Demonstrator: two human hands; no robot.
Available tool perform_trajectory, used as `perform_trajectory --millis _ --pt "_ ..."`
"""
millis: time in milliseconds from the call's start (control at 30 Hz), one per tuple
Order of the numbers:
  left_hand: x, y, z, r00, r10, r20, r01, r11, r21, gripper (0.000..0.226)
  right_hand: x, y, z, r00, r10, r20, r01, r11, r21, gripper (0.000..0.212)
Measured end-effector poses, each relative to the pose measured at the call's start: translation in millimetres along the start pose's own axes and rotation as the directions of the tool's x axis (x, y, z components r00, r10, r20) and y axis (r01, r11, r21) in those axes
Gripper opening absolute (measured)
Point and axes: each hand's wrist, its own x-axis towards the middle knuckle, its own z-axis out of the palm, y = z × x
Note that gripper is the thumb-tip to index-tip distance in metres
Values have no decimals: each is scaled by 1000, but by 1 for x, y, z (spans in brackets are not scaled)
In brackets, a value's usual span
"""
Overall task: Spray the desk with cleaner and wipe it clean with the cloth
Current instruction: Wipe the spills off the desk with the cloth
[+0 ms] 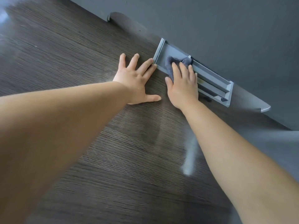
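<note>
The right hand (pixel 182 88) presses a grey cloth (pixel 176 63) into the desk's (pixel 80 62) cable tray (pixel 208 81), fingers straight; the left hand (pixel 137 81) lies flat, fingers spread, holding nothing.

One head-worn wide-angle view looks forward and down, tilted, close over the desk (pixel 68 50) toward its rear panel (pixel 218 23).

The left hand (pixel 137 80) lies flat, fingers spread, on the dark wood desk (pixel 72 65). Just to its right, the right hand (pixel 182 85) presses a grey cloth (pixel 175 62) into what looks like a cable tray (pixel 215 83) at the far edge.
</note>
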Motion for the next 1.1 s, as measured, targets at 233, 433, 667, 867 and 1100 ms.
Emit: perform_trajectory --millis 233,433,667,867,1100 --pt "-1 -1 0 1000 1 -4 -1 1000 -5 110 33 -14 -10 982 160 97 -159 987 -15 58" --pt "-2 0 1 1000 1 -12 -1 1000 -1 107 -13 -21 5 992 122 -17 -122 992 36 60" --pt "1 3 -5 998 -19 64 18 1000 10 106 -23 -9 7 997 57 -46 -54 996 71 57" --pt "8 28 -20 994 -68 82 68 998 9 102 -76 35 21 986 164 -39 -161 984 72 56" --pt "20 69 -8 986 58 157 -50 997 -50 104 -53 58 18 925 377 -51 -367 919 147 53"
